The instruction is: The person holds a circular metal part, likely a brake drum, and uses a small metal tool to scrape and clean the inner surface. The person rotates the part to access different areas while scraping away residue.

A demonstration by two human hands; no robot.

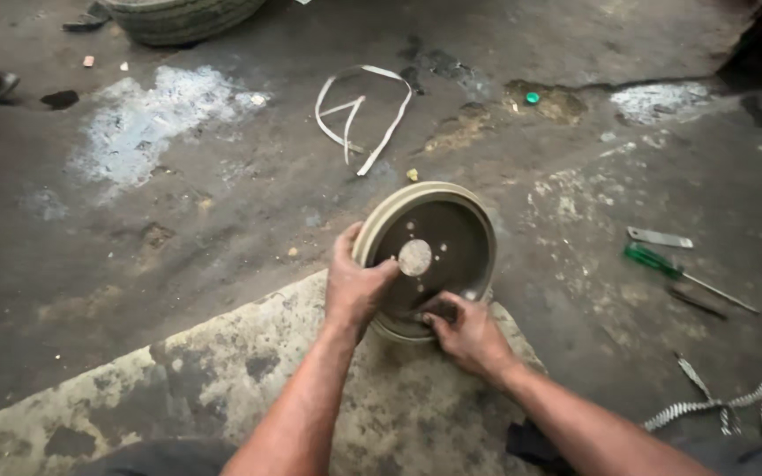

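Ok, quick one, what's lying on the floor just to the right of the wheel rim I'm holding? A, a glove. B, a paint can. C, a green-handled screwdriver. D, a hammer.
C: a green-handled screwdriver lies on the concrete floor to the right of the wheel rim, which both hands grip, left hand and right hand.

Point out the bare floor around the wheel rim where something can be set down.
Bare floor lies left of the wheel rim, below the white stain. Another patch lies between rim and green screwdriver. It is crowded right, by screwdriver and striped cord.
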